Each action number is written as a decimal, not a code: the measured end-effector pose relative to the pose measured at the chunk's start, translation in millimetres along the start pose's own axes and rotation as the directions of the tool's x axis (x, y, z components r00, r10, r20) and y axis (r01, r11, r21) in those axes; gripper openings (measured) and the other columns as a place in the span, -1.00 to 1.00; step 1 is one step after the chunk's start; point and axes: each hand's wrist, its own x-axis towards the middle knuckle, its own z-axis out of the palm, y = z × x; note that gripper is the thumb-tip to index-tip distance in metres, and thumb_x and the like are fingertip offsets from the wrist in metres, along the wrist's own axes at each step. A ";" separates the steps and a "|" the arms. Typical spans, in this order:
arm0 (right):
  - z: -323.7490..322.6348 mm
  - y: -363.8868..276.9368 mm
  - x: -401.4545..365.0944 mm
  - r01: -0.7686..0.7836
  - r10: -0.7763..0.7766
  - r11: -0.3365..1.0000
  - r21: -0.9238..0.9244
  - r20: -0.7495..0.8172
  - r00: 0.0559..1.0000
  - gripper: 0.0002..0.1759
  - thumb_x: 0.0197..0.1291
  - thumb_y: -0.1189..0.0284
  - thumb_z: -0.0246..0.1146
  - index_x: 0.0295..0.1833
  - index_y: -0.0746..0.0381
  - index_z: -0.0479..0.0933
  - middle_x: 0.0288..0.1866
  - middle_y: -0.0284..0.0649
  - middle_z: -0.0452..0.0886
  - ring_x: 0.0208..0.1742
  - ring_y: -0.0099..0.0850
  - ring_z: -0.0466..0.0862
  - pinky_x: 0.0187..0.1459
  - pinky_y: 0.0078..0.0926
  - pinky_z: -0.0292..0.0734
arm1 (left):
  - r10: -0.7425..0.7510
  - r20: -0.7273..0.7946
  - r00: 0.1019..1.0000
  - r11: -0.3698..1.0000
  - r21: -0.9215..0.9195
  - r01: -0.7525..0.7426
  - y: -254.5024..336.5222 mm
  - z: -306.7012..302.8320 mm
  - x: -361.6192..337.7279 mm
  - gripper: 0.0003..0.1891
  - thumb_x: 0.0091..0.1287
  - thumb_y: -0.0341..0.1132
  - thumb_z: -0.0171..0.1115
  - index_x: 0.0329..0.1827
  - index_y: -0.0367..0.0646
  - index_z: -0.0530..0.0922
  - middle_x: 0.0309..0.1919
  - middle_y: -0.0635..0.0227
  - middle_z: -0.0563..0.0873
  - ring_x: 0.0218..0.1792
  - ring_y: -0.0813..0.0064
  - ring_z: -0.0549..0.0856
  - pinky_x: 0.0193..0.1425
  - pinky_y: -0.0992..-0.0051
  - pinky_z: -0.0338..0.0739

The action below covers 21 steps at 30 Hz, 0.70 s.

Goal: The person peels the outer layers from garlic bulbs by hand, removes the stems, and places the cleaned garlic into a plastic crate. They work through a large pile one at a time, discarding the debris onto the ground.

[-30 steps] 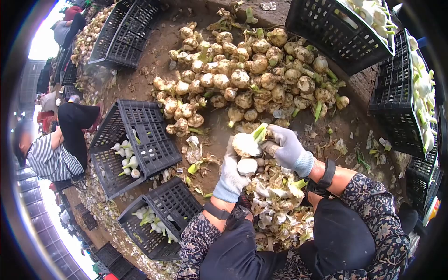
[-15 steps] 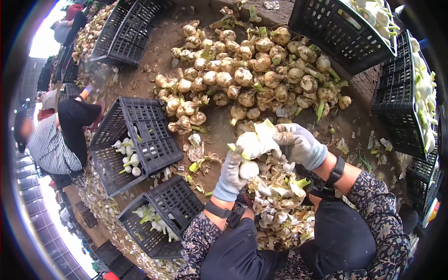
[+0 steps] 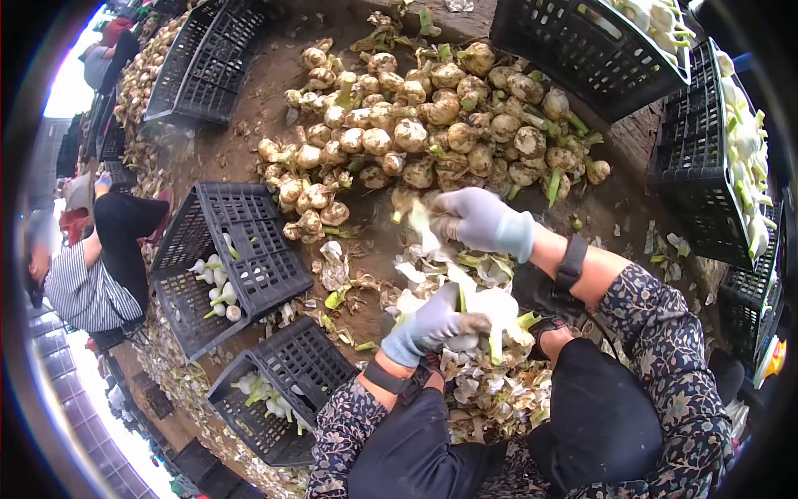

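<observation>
My left hand (image 3: 434,323), in a grey-white work glove, is closed on peeled white garlic (image 3: 490,309) with pale green stem, low over the heap of peelings between my knees. Its fingers hide part of the garlic. My right hand (image 3: 486,220), gloved too, is farther forward, near the front edge of the pile of unpeeled garlic (image 3: 432,108). Pinched at its fingertips is a pale strip of garlic skin (image 3: 424,229), smeared by motion. Below both hands lie loose garlic skins (image 3: 482,387).
To my left, two black crates (image 3: 249,274) (image 3: 278,437) hold some peeled garlic. Crates filled with white garlic (image 3: 611,62) (image 3: 694,179) stand at the far right. Another black crate (image 3: 204,71) is at the far left. A person (image 3: 96,279) in a striped top sits at the left.
My hands have separated: the right has moved forward and left with a strip of skin, and the left has lowered slightly with the garlic. The view has shifted a little.
</observation>
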 end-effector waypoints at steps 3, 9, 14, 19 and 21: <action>-10.8 19.7 -14.8 -0.051 0.052 0.999 0.011 -0.113 0.992 -0.45 0.27 0.35 0.22 0.34 0.25 0.35 -0.06 -0.10 0.68 -0.08 -0.34 0.69 -0.03 -0.38 0.58 | 0.101 -0.123 0.987 0.990 -0.089 -0.113 -15.0 -20.0 -0.6 -0.55 0.22 -0.22 0.40 0.06 -0.32 0.50 -0.30 0.27 0.71 -0.38 0.45 0.73 -0.39 0.48 0.66; -7.2 -2.1 -73.2 0.275 -0.274 0.939 -0.207 0.032 0.961 -0.22 0.04 0.42 0.36 0.43 0.05 0.28 0.33 0.03 0.38 0.13 -0.12 0.61 0.08 -0.28 0.58 | 0.323 -0.390 0.862 0.945 0.090 -0.313 -7.5 -26.2 7.6 -0.44 0.47 0.09 -0.06 0.08 -0.32 0.50 -0.28 0.25 0.69 -0.35 0.48 0.71 -0.33 0.58 0.63; 21.9 2.9 -66.7 0.370 -0.426 0.870 -0.326 -0.121 0.896 -0.51 0.11 0.32 0.40 0.20 -0.04 0.55 0.22 0.02 0.50 0.10 -0.10 0.63 0.03 -0.34 0.60 | 0.304 -0.516 0.801 0.949 0.088 -0.303 -23.4 -42.7 22.5 -0.50 0.50 0.04 -0.14 0.02 -0.26 0.53 -0.38 0.38 0.68 -0.47 0.53 0.66 -0.42 0.54 0.56; 11.8 -2.2 -64.6 0.347 -0.180 0.773 0.532 -0.341 0.923 -0.58 0.29 0.31 0.27 0.18 0.30 0.53 0.05 -0.15 0.62 -0.17 -0.48 0.65 -0.22 -0.56 0.58 | 0.277 -0.629 0.727 0.928 0.372 -0.033 -34.6 -36.8 24.6 -0.64 0.39 -0.06 0.10 -0.19 -0.23 0.64 -0.38 0.19 0.73 -0.48 0.23 0.67 -0.31 0.31 0.54; 6.5 1.3 -57.1 0.305 -0.001 0.552 0.776 -0.365 0.931 -0.47 0.41 0.11 0.09 0.20 0.37 0.47 -0.20 -0.22 0.69 -0.42 -0.62 0.60 -0.41 -0.72 0.47 | 0.145 -0.487 0.861 0.521 0.778 0.352 -45.4 -26.0 35.7 -0.61 0.32 0.00 0.14 -0.14 -0.16 0.66 -0.27 0.17 0.75 -0.33 0.10 0.71 -0.17 0.24 0.58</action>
